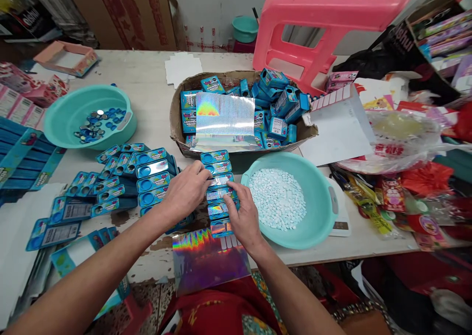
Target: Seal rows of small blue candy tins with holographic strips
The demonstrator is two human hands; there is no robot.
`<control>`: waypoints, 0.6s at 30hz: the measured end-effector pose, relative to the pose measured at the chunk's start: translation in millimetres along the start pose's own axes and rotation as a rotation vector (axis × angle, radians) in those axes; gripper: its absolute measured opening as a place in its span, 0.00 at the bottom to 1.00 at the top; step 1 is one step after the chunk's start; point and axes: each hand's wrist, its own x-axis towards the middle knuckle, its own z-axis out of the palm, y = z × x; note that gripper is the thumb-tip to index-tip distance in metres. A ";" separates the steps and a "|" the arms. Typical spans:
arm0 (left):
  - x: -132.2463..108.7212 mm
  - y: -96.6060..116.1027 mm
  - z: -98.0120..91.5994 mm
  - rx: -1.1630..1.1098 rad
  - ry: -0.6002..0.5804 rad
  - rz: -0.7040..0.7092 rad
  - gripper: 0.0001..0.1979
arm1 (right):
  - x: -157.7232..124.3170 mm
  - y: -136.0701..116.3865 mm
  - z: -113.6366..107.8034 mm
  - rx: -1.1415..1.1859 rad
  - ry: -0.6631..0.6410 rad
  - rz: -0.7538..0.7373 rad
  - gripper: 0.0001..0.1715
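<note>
A column of small blue candy tins (217, 210) stands in front of me, several of their tops covered with shiny silver film. My left hand (189, 186) is at the column's left side, fingertips pinched together beside a silver-topped tin; whatever they hold is hidden. On the other side, my right hand (243, 216) rests its thumb and forefinger on the tin tops, the two fingers apart. Nearest me, a rainbow holographic sticker sheet (210, 268) lies over the table edge, with a few pale label shapes at its upper right. More blue tins (154, 181) stand left of my left hand.
A turquoise basin (320, 204) of pale blue candies stands at right, partly over a white scale (341, 222). Another basin (127, 128) holds round metallic pieces. Behind, a cardboard box (177, 123) holds blue tins under a silver sheet (224, 116). A pink stool (320, 10) is at the back.
</note>
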 end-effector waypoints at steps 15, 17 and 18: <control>-10.7 4.9 -2.3 0.233 0.032 0.162 0.12 | -0.6 3.7 0.6 0.017 0.021 -0.014 0.18; -8.1 4.2 -2.1 0.206 0.029 0.127 0.12 | -0.5 3.2 0.1 0.014 0.017 -0.009 0.18; -6.8 3.7 -2.1 0.194 0.033 0.104 0.11 | -0.4 3.0 -0.1 0.012 0.015 -0.005 0.17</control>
